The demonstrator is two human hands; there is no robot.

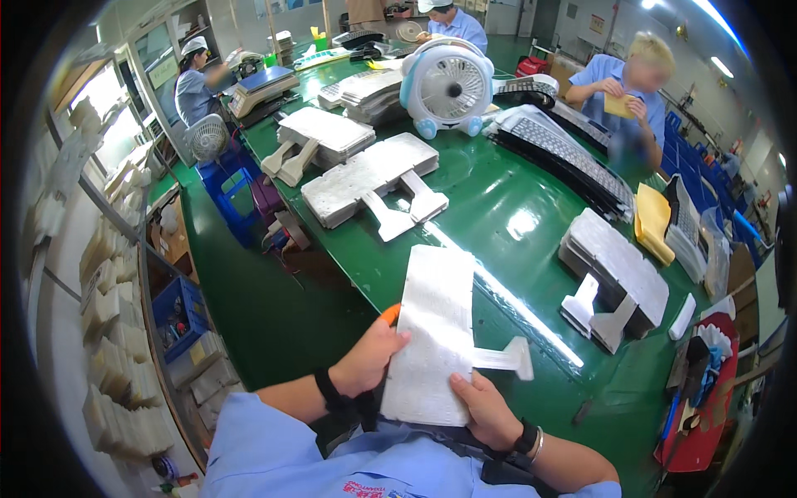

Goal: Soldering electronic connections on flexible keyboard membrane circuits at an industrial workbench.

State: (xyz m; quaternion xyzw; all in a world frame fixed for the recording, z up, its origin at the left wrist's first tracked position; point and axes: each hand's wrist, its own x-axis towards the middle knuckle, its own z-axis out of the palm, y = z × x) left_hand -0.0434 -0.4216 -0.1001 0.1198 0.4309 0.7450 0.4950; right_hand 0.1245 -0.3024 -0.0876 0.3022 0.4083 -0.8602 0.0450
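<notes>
Panel: white rectangular panel [433, 332] with a flared side tail [505, 358], held lengthwise before the wearer's torso at the near edge of the green bench [486, 187]; tail points right.
Left hand [374, 358]: fingers clamped on the panel's left edge, thumb on its face; orange cover [390, 314] on one finger, black band at the wrist.
Right hand [491, 415]: fingers clamped on the panel's lower right edge, below the tail; thumb on the face, other fingers partly hidden behind.
Centre-left stack [365, 176]: similar white panels lying flat, tails toward the wearer, beyond the held panel.
Right stack [618, 270]: more such panels, tails hanging out at its near side.
Fan [453, 85]: blue and white, standing upright on the bench behind the stacks.
Keyboard sheets [564, 158]: piled right of the fan.
Co-worker [618, 108]: at the far right, both hands on a yellow piece [618, 105].
</notes>
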